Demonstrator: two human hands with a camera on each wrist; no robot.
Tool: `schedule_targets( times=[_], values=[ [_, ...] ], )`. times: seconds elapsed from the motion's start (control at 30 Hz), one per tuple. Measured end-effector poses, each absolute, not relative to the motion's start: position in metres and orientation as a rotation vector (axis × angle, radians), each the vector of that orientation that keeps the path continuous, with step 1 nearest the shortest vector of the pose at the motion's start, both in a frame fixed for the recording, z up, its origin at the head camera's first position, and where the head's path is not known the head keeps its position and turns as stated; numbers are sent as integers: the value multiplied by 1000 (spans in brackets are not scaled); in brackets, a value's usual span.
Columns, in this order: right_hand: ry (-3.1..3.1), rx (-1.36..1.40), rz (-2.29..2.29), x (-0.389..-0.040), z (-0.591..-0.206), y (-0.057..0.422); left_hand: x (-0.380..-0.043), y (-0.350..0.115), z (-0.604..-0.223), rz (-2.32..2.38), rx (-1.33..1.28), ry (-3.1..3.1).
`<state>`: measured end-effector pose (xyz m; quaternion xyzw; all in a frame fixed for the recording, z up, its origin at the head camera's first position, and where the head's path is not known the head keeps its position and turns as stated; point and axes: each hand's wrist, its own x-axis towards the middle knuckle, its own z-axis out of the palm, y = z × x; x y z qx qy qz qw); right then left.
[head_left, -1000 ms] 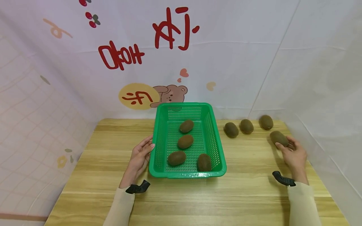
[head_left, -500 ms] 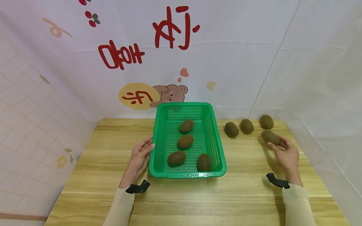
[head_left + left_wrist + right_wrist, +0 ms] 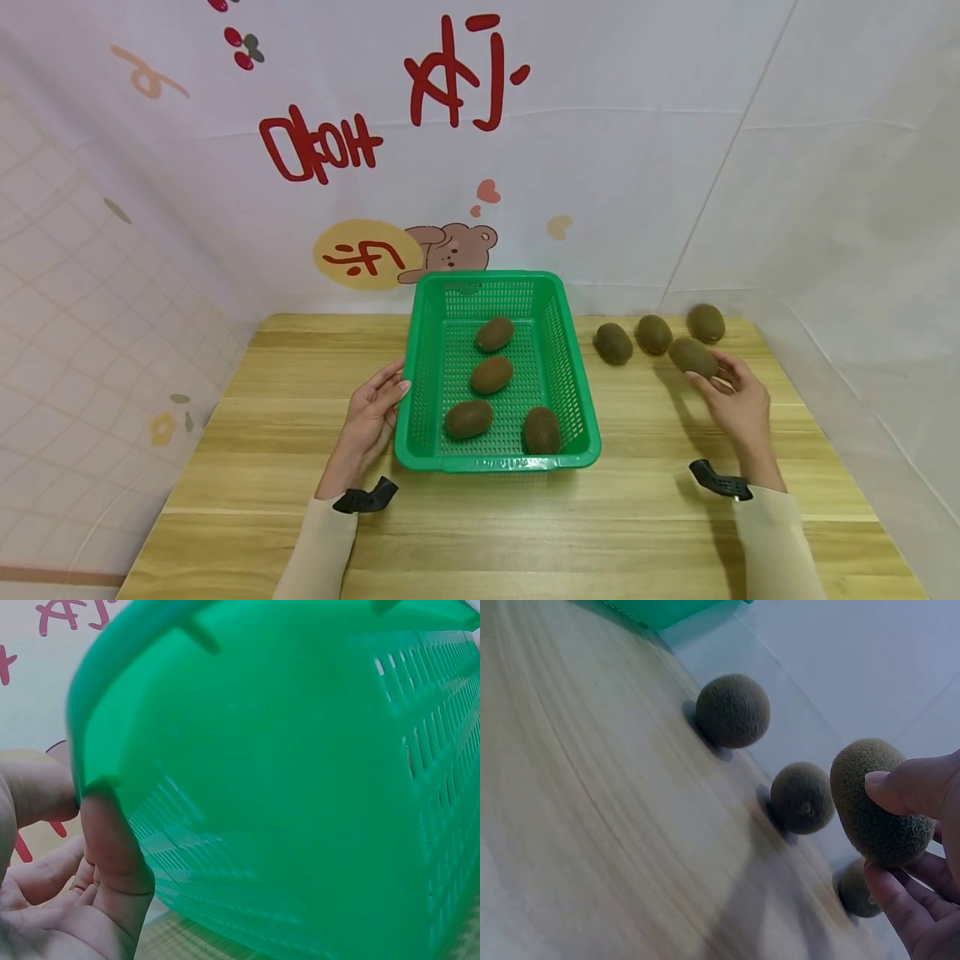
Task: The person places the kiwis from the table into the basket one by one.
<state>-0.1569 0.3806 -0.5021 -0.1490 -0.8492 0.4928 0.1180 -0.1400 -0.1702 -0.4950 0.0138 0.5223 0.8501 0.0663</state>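
Note:
In the head view a green plastic basket [image 3: 581,392] with slotted walls stands mid-table, several brown kiwis [image 3: 492,376] lying inside it. My left hand [image 3: 372,412] holds the basket's left rim; the left wrist view has the thumb and a finger [image 3: 112,847] right at that rim. Between thumb and fingers, my right hand [image 3: 738,404] grips a kiwi [image 3: 693,357], raised off the table with its shadow below. In the right wrist view the thumb presses on the held kiwi's [image 3: 874,802] fuzzy side. Part of the right hand is cut off there.
Three more kiwis lie along the table's back edge right of the basket: one nearest it [image 3: 613,343], one in the middle [image 3: 654,334], one farthest right [image 3: 706,323]. A printed white cloth wall [image 3: 600,167] rises behind the wooden table [image 3: 525,542].
My right hand has carried the kiwi leftward and slightly away from me, nearer the loose kiwis. The left hand and basket have stayed in place.

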Motion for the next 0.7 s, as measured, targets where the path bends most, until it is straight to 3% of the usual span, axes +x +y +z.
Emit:
schedule_targets(
  times=[0.7],
  values=[
    [-2414,-169,1509,-162,-489,341,-140,-170,-498,2560,83,1584]
  ],
)
